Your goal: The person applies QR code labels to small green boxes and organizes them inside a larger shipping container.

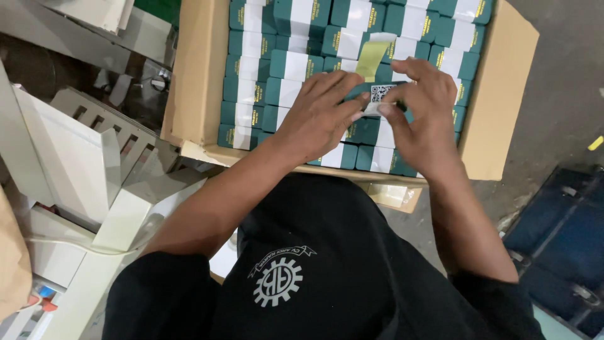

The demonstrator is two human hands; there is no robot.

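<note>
Down at nine o'clock stands a white machine (75, 164), and beside it an open cardboard carton (201, 75) packed with rows of green-and-white boxes (251, 94). Over those boxes at twelve o'clock, the left hand (318, 116) lies flat with fingers spread. Just right, the right hand (425, 110) pinches a small square label (379, 94), a yellowish strip (371, 58) curling above it.

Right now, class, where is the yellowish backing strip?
In the head view, upper centre: the yellowish backing strip sticks up above both hands' fingertips, over the green-and-white boxes.

White machine (69, 157) at left, blue crate (560, 239) at right.
</note>
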